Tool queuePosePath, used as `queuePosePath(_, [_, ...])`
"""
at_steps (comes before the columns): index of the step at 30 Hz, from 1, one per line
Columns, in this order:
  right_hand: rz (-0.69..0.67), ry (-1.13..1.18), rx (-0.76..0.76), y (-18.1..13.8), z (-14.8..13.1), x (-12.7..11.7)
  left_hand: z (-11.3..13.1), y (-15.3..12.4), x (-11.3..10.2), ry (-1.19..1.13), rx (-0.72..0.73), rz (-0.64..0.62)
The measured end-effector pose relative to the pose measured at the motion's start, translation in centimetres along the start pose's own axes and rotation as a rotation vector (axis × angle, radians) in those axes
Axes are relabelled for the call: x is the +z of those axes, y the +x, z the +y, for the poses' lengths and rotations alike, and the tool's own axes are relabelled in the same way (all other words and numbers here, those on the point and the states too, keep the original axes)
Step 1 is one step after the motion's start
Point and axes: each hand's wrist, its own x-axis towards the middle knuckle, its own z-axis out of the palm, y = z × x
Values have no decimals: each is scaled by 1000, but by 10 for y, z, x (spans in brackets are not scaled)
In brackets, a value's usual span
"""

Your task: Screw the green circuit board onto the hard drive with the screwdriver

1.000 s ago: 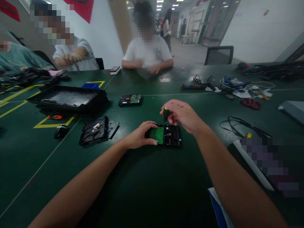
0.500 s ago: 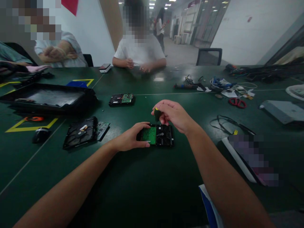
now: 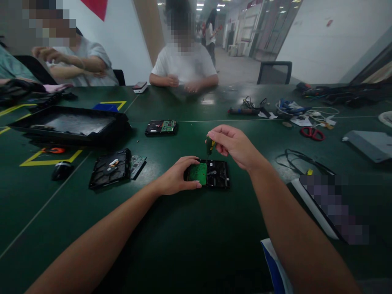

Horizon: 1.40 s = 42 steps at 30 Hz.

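A black hard drive [image 3: 221, 174] with a green circuit board [image 3: 198, 173] on its left half lies flat on the dark green table [image 3: 190, 232]. My left hand [image 3: 176, 176] grips the drive's left end, with the thumb on the near edge and fingers on the far edge. Above the drive, my right hand [image 3: 231, 146] is closed around the dark green and yellow handle of a screwdriver [image 3: 210, 143]. The screwdriver stands nearly upright, its thin shaft pointing down at the far edge of the circuit board. Whether the tip touches a screw is too small to tell.
Left lie another hard drive [image 3: 110, 168], a loose circuit board [image 3: 137, 166], a mouse [image 3: 62, 170] and a black tray [image 3: 70, 124]. A third drive [image 3: 161, 127] sits farther back. Right are red scissors [image 3: 312, 133] and cables. Two people sit across the table.
The whole scene has shifted slightly right as the view turned. The screwdriver handle has rotated, showing its yellow part on another side. My left hand keeps its grip on the drive.
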Motion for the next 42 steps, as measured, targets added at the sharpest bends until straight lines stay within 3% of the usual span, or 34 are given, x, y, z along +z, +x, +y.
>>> queuePosePath(9, [116,27,-3,1,-3,5,-3,6,7,32,51,38])
queuePosePath(16, [32,49,14,-1,-6,12,-4,6,6,39,86,34])
queuePosePath(27, [75,43,16,0,-3,12,-3,6,5,20,106,48])
queuePosePath(34, [8,86,63,-2,-6,15,-2,6,4,45,104,30])
queuePosePath(42, [36,-48,-29,-2,-6,12,-2,6,4,23,106,29])
